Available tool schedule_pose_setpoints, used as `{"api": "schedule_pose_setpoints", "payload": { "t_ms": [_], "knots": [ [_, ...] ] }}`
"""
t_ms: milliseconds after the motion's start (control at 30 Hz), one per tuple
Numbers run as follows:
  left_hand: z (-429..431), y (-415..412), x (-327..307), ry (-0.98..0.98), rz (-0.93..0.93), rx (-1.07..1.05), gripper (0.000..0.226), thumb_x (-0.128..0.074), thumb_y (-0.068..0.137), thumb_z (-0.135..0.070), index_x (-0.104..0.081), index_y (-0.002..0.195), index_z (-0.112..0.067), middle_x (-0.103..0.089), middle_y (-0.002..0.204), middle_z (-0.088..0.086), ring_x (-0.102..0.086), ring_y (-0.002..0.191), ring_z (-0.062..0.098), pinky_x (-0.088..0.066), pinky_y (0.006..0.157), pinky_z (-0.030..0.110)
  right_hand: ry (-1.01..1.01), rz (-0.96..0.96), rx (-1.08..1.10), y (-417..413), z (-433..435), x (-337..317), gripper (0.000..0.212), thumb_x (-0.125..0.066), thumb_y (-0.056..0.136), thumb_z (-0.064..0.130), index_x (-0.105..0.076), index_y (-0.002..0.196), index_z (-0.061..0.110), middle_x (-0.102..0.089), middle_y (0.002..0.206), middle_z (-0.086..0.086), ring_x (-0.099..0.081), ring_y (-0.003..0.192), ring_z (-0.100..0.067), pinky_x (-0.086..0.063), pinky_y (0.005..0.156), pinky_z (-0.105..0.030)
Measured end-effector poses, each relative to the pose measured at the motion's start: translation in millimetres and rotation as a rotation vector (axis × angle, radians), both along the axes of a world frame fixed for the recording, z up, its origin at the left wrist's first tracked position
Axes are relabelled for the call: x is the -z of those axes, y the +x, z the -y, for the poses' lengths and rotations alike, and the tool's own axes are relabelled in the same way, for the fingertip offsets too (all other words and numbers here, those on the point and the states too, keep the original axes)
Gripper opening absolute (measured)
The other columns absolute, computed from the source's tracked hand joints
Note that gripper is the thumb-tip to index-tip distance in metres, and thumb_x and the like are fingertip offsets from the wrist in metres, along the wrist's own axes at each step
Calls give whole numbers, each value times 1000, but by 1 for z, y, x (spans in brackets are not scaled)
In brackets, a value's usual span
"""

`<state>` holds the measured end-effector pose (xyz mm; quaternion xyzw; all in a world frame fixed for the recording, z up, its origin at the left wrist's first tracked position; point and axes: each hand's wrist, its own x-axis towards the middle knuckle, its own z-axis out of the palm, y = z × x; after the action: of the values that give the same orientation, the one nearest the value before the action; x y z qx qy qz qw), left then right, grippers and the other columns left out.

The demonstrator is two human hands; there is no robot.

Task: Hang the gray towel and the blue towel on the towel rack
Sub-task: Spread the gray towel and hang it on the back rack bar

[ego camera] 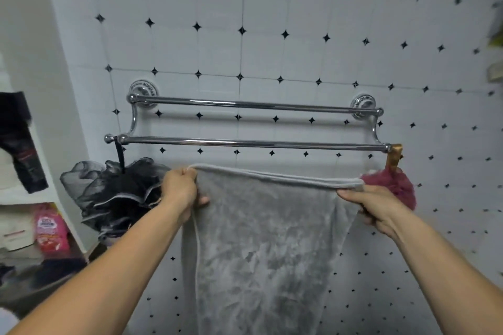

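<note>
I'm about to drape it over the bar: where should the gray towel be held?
By its top hem, one corner in each hand, from the front below the bar. The left hand and right hand stretch the gray towel flat and wide under the lower bar, so it can lift straight over.
</note>
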<state>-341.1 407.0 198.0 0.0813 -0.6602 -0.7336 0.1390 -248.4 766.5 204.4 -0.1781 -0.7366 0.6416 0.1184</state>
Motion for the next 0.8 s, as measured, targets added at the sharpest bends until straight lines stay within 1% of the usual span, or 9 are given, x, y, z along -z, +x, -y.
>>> {"api": "schedule_pose_setpoints", "payload": {
  "t_ms": [67,133,233,300,367,433,567,633,800],
  "knots": [
    [-1,-2,5,26,21,4,30,-48,97,-11,-54,68,-8,-54,73,9,-58,65,20,-58,44,27,10,70,-14,-8,-8,4,19,-82,74,23,-71,87,16,-52,43,11,-34,37,-5,-20,35,-14],
    [-2,-7,7,58,14,19,29,-47,99,-9,-56,71,-5,-55,77,8,-59,71,19,-60,53,24,-40,122,-25,-17,-13,5,21,-79,79,26,-66,92,16,-55,48,5,-40,31,-8,-26,30,-14],
    [-6,-17,7,99,-11,36,25,-48,99,-9,-60,79,0,-56,79,10,-59,73,19,-59,56,22,-298,39,11,-39,-9,10,18,-73,84,12,-59,95,11,-66,81,-5,-66,42,-16,-49,33,-20],
    [-8,-27,1,127,-64,17,24,-49,99,-8,-59,79,1,-55,79,11,-57,71,18,-57,53,18,-437,-79,74,-59,-5,10,28,-71,84,5,-55,107,5,-67,87,-9,-68,46,-14,-54,41,-21],
    [-9,-39,-8,188,-120,-27,23,-49,97,-3,-59,77,-2,-58,80,9,-57,70,18,-56,52,16,-527,-185,100,-81,0,3,23,-68,86,1,-56,105,1,-70,78,-10,-67,45,-12,-54,42,-20],
    [-11,-52,-19,296,-167,-51,26,-48,95,2,-61,75,-7,-62,76,4,-59,67,15,-55,52,18,-585,-275,104,-105,4,-8,6,-63,88,-2,-62,91,3,-69,69,-9,-66,44,-12,-53,43,-19],
    [-12,-77,-39,451,-297,127,28,-50,94,-5,-55,68,-14,-56,47,-6,-50,41,6,-44,43,17,-651,-500,3,-140,9,-36,14,-64,89,3,-59,78,9,-60,48,5,-55,43,-7,-44,38,-16],
    [-13,-92,-52,503,-322,71,24,-53,95,-9,-59,72,-13,-62,48,-7,-54,38,6,-47,39,16,-669,-571,47,-154,11,-51,14,-65,87,1,-58,77,8,-59,47,4,-53,39,-6,-41,36,-15],
    [-17,-124,-80,510,-472,5,23,-55,94,-5,-62,76,-17,-51,47,-9,-40,35,3,-43,33,15,-808,-795,27,-179,14,-82,22,-52,94,-2,-58,79,13,-62,50,4,-54,41,-3,-39,38,-14]
  ]
}}
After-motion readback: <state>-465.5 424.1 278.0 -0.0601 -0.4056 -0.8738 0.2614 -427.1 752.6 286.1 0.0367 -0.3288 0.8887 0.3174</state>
